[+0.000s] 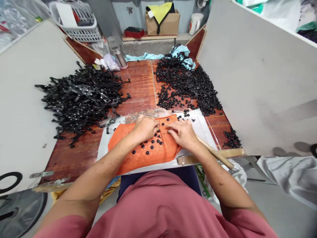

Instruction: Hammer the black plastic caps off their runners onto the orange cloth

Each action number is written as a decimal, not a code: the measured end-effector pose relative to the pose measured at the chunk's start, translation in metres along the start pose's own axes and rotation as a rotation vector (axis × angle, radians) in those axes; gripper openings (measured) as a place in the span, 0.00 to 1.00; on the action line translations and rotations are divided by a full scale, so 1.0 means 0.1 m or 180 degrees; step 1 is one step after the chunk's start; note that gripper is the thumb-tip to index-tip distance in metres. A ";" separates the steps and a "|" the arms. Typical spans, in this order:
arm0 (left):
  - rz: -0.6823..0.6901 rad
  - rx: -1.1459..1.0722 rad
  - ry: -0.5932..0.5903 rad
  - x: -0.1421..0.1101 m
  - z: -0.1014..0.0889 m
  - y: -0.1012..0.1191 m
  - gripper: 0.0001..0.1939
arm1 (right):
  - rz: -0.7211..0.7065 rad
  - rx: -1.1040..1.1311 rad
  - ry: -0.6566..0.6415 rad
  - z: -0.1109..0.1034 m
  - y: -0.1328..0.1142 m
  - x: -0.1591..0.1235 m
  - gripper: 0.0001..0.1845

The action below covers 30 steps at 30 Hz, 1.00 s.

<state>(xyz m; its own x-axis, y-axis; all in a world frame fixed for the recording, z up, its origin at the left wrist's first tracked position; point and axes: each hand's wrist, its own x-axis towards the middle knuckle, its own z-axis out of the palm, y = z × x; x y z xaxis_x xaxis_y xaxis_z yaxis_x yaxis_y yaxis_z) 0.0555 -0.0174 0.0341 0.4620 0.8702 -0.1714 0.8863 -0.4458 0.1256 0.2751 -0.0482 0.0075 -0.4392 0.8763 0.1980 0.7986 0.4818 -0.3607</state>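
An orange cloth (123, 142) lies over a white board in front of me, dotted with several small black round-headed rubber pieces (147, 152). My left hand (146, 127) rests at the cloth's upper middle, fingers curled down and closed near the black pieces; whatever they pinch is too small to make out. Facing it from the right, my right hand (183, 133) hovers low above the cloth. Its thumb and forefinger are slightly apart, close to one black piece, and nothing clear shows between them.
Left lies a tall heap of black rubber strips (81, 96); right, a pile of small black pieces (188, 82). A wooden-handled tool (215, 152) lies under my right forearm. Grey panels (260, 76) wall both sides. A steel flask (119, 58) stands behind.
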 end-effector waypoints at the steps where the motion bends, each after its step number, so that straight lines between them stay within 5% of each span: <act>1: -0.0025 -0.0025 0.0042 -0.01 -0.01 0.00 0.12 | 0.0104 -0.0069 0.0061 -0.02 0.02 -0.01 0.10; 6: 0.0027 -0.0284 0.0411 -0.04 -0.03 0.06 0.11 | 0.0536 -0.0822 -0.0038 -0.06 0.10 0.01 0.11; 16: 0.0471 -0.0140 0.0456 0.08 0.15 0.44 0.13 | 0.0629 -0.0626 -0.0156 -0.05 0.17 0.04 0.10; 23: 0.0209 -0.0379 0.0413 0.04 0.01 0.32 0.12 | 0.0468 -0.0923 0.0166 -0.10 0.15 0.19 0.12; 30: 0.0234 0.0267 0.0540 -0.01 0.00 0.27 0.14 | 0.0068 -0.0881 -0.0001 0.06 0.10 0.51 0.11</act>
<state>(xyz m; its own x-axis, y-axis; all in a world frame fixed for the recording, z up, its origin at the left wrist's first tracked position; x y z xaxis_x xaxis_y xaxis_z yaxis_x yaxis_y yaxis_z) 0.0796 -0.0301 0.0377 0.5197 0.8544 0.0033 0.8533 -0.5192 0.0486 0.2582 0.0011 0.0086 -0.4212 0.8863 0.1927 0.8897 0.4450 -0.1020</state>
